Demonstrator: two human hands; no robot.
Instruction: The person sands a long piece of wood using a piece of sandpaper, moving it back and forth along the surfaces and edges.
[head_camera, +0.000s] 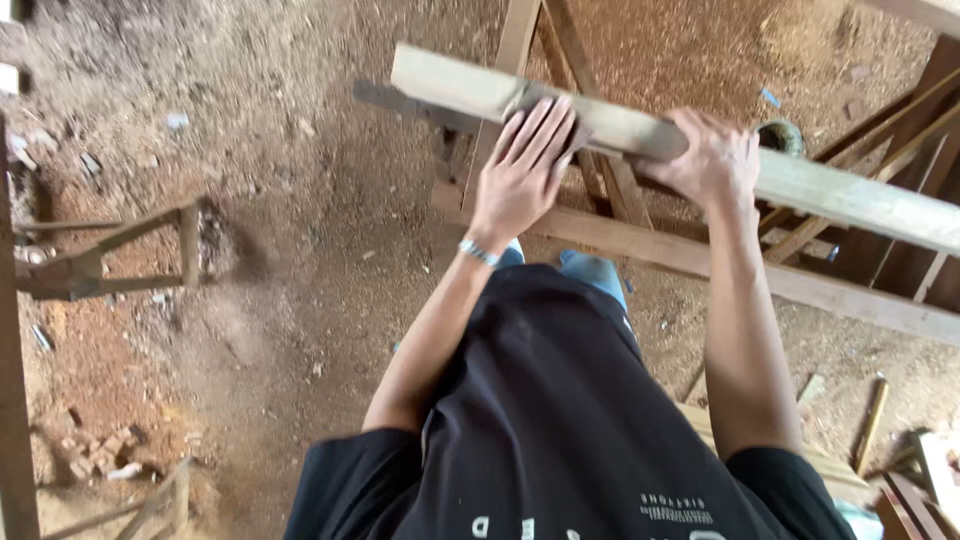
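1. Above a sawdust-strewn dirt floor, a long pale wooden plank runs from the upper middle of the view down toward the right edge, resting across a wooden trestle frame.
2. The left hand lies flat on the plank near its left end, fingers straight and close together, palm pressing down rather than gripping.
3. The right hand sits further along the plank, fingers curled over its far edge and closed around it; the thumb is hidden, so how tight the hold is remains unclear.
4. Most of the plank extends beyond the right hand; only a short stretch shows past the left hand.
5. A silver bracelet circles the left wrist.
6. The person wears a black shirt.
7. Loose timber pieces lie on the ground at lower right.
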